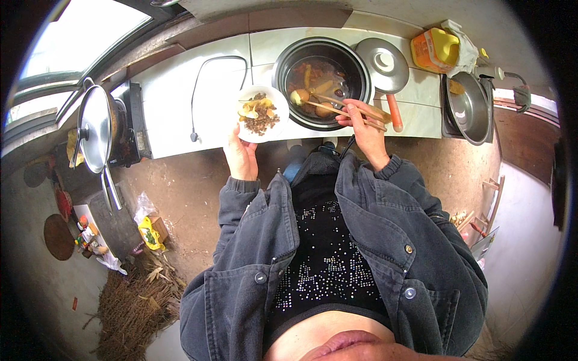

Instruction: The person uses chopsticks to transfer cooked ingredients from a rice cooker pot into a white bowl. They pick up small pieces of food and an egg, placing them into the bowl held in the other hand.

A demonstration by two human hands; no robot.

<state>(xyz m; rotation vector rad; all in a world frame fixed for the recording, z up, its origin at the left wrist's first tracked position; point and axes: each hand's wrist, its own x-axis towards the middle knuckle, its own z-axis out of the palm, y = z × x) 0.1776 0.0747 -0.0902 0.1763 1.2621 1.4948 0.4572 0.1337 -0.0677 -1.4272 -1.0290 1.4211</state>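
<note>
My left hand [242,155] holds the near rim of a white bowl [282,119] at the counter's front edge. Small brown pieces and yellowish slices lie in the bowl. With my right hand [365,128] I grip a pair of wooden chopsticks [335,108] over a black cooking pot [282,63]. The chopstick tips are beside a peeled-looking pale and brown piece [300,96] in the pot. Dark broth fills the pot, with yellowish long pieces [323,88], a round brown piece [324,109] and reddish bits in it.
A metal lid [392,56] and an orange-handled utensil [394,113] lie right of the pot. Beyond are a yellow jug [434,49] and a metal basin [469,106]. A power cord [195,90] lies left of the bowl. A lidded pan [95,128] stands farther left.
</note>
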